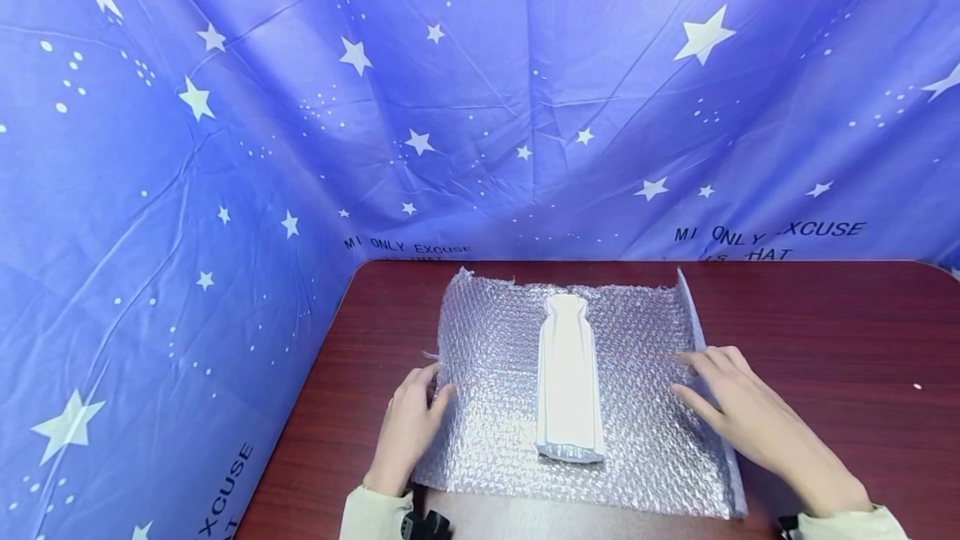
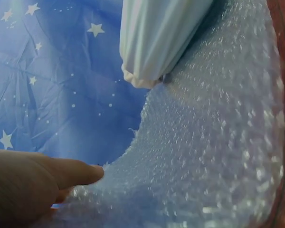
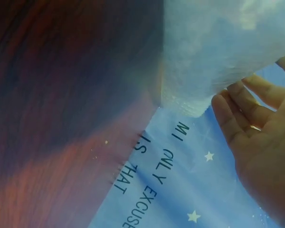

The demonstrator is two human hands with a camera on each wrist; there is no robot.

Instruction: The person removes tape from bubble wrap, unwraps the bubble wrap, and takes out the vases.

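A sheet of bubble wrap lies spread on the table with its left and right sides lifted. On its middle rests a white fluted vase on its side, narrow neck toward the back; the left wrist view shows one end of this vase. At the left edge, my left hand pinches the bubble wrap, thumb on the upper face and fingers partly hidden behind. My right hand holds the raised right edge, its fingertips against the wrap in the right wrist view.
The dark red wooden table extends to both sides of the wrap. A blue star-patterned curtain hangs along the back and left. A tiny white speck lies on the table at the right.
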